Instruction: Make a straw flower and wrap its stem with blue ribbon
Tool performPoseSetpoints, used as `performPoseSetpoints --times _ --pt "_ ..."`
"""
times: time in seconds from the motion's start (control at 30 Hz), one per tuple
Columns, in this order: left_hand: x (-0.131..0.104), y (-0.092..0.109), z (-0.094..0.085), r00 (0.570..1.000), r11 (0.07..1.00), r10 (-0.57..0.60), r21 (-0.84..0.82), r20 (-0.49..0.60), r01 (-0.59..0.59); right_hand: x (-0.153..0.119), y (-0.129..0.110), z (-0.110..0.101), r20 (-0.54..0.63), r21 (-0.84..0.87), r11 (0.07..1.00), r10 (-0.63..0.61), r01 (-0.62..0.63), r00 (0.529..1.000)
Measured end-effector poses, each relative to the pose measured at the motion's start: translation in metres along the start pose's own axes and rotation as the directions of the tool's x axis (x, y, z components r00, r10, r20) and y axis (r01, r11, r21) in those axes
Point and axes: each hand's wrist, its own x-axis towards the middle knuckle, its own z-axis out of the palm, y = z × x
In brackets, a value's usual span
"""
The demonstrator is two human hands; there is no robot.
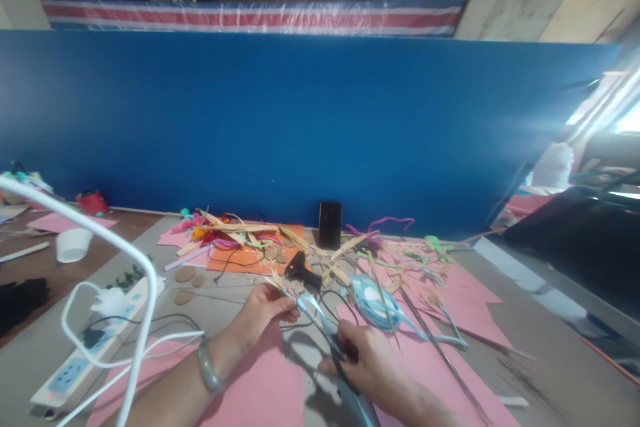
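Note:
My left hand (pixel 270 310), with a bangle on its wrist, pinches a thin stem wrapped in light blue ribbon (pixel 310 307), a pale husk-like tip above its fingers. To its right, my right hand (pixel 357 353) is closed around a dark, slender thing near the ribbon's lower end; what exactly it is, I cannot make out. A roll of light blue ribbon (pixel 375 302) lies just beyond my right hand. Behind both hands rests a black glue-gun-like tool (pixel 303 271) with a dark cord.
A phone (pixel 330 225) leans on the blue partition (pixel 300 120). Husks and pipe cleaners litter orange paper (pixel 235 257) and pink paper (pixel 470 293). At left are a power strip (pixel 75 373), a white curved tube (pixel 145 267) and a white cup (pixel 73 245). Thin rods (pixel 440 350) lie right.

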Motion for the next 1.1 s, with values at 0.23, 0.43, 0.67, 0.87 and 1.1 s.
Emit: performPoseSetpoints --times 0.23,0.43,0.67,0.87,1.1 --pt "0.000 -0.001 0.001 1.000 0.998 0.009 -0.062 0.008 -0.008 0.002 0.003 0.004 -0.075 -0.161 0.987 -0.005 -0.007 0.997" --pt "-0.002 -0.002 0.002 0.999 0.997 0.018 -0.076 0.038 -0.015 0.004 0.016 0.008 -0.119 -0.229 0.972 -0.090 0.061 0.989" --pt "-0.005 0.003 0.008 0.998 0.999 0.037 -0.014 0.053 -0.036 0.004 -0.002 -0.001 -0.036 -0.156 0.980 -0.133 0.126 0.990" --pt "-0.006 0.001 0.006 0.992 0.996 0.036 0.081 0.122 -0.047 0.005 -0.013 -0.010 0.004 -0.138 0.981 -0.139 0.138 0.990" --pt "-0.007 0.005 0.008 0.992 0.995 0.026 0.095 0.120 -0.037 0.004 -0.013 -0.011 0.024 -0.154 0.985 -0.079 0.082 0.997"
